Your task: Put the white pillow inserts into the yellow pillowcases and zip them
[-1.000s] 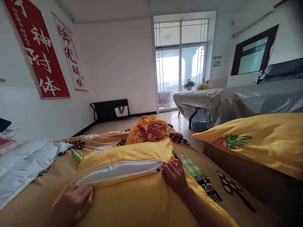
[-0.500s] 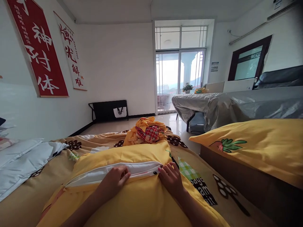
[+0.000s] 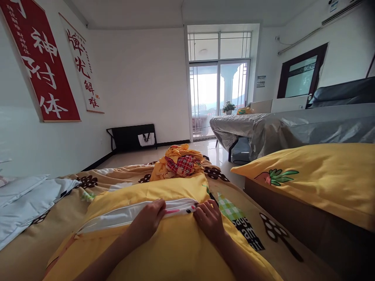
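Note:
A yellow pillowcase [image 3: 175,249] lies before me on the bed, its long zippered opening running across the top face. Through that slit shows a white pillow [image 3: 117,217]. My left hand [image 3: 150,218] is closed on the lower edge of the opening, near its middle, with a bit of printed pink beside the fingertips. At the opening's right end, my right hand [image 3: 209,218] has its fingers curled and pinched on the pillowcase edge. Whether a zipper pull sits between those fingers is hidden.
A heap of yellow and red-checked cloth [image 3: 183,164] lies beyond the pillowcase. White pillows [image 3: 29,199] are at the left on the patterned blanket [image 3: 252,207]. To the right, a yellow pillow with a carrot print [image 3: 316,171] rests on a brown box [image 3: 278,210].
My left hand has moved slightly right and up along the opening's edge, and the gap near it looks narrower. My right hand stays at the right end. The view has shifted slightly.

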A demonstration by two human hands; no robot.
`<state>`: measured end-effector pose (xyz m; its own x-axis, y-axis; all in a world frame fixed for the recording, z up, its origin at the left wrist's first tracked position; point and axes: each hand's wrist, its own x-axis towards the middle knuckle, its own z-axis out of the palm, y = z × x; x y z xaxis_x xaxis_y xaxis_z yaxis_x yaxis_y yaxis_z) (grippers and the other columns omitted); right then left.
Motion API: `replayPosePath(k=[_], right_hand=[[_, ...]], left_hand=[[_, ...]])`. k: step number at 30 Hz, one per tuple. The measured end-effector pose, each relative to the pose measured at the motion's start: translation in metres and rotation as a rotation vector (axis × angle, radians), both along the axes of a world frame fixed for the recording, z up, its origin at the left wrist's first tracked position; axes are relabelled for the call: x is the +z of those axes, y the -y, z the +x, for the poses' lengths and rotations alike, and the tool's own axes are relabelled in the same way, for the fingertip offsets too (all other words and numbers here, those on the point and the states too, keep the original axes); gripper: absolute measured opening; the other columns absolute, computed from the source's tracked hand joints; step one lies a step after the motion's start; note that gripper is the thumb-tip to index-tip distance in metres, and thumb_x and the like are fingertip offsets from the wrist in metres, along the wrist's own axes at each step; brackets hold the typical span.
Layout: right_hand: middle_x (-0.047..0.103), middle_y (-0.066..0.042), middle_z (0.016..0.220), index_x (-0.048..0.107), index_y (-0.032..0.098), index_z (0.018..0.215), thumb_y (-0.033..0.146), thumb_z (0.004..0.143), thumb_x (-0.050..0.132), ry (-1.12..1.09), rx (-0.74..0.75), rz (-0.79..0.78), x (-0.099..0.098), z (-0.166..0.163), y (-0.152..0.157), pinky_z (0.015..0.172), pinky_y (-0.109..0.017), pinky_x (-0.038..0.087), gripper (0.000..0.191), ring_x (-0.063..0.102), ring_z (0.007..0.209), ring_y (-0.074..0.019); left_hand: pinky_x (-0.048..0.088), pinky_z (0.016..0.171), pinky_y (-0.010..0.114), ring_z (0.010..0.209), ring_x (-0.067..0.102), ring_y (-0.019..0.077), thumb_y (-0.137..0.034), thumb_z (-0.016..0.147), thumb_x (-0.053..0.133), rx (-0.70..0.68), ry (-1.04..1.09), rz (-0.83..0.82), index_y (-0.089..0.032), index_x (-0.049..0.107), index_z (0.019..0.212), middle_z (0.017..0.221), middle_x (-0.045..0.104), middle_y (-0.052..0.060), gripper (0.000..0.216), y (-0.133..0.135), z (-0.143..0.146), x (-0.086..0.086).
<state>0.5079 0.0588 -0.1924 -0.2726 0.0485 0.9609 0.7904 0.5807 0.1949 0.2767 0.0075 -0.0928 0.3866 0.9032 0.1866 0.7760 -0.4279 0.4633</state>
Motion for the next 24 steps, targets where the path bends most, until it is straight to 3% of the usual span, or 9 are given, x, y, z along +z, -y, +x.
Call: replayPosePath(k=[6,12,16,20,24], right_hand=[[0.057,0.0,0.066,0.047,0.019,0.069,0.006,0.087,0.051,0.028,0.003,-0.043,-0.003,0.0,-0.001,0.073,-0.032,0.036,0.023,0.044,0.064,-0.013],[0.061,-0.001,0.072,0.052,0.019,0.077,0.005,0.088,0.05,0.036,0.025,-0.083,-0.002,0.0,-0.003,0.073,-0.032,0.037,0.017,0.046,0.066,-0.0141],[0.063,-0.002,0.075,0.053,0.019,0.078,0.006,0.088,0.05,0.026,0.03,-0.096,-0.003,0.001,-0.003,0.074,-0.032,0.037,0.017,0.047,0.068,-0.0148],[0.065,-0.003,0.079,0.054,0.019,0.079,0.007,0.088,0.052,0.018,0.04,-0.091,-0.004,0.003,-0.004,0.075,-0.033,0.038,0.015,0.049,0.069,-0.015],[0.064,-0.003,0.076,0.053,0.019,0.078,0.007,0.088,0.051,0.016,0.033,-0.087,-0.003,0.003,-0.002,0.074,-0.032,0.038,0.016,0.051,0.067,-0.0142]], left_hand=[[0.033,0.068,0.029,0.077,0.055,0.0209,-0.034,0.09,0.036,0.073,-0.13,-0.054,-0.021,0.043,0.087,0.085,0.062,0.005,0.015,0.01,-0.008,0.008],[0.025,0.061,0.028,0.067,0.046,0.0164,-0.047,0.088,0.04,0.105,-0.188,-0.066,-0.019,0.041,0.065,0.065,0.051,0.0,0.036,0.004,-0.024,0.005],[0.023,0.059,0.028,0.06,0.037,0.0124,-0.053,0.088,0.037,0.036,-0.1,-0.067,-0.018,0.032,0.057,0.06,0.042,-0.002,0.047,-0.002,-0.021,0.004],[0.028,0.061,0.026,0.063,0.039,0.0124,-0.047,0.088,0.036,-0.042,-0.017,-0.075,-0.018,0.036,0.058,0.064,0.048,-0.001,0.042,-0.003,-0.013,0.009],[0.031,0.062,0.026,0.066,0.047,0.0139,-0.033,0.084,0.044,-0.017,-0.067,-0.069,-0.017,0.05,0.064,0.069,0.055,0.001,0.027,-0.001,-0.002,0.013]])
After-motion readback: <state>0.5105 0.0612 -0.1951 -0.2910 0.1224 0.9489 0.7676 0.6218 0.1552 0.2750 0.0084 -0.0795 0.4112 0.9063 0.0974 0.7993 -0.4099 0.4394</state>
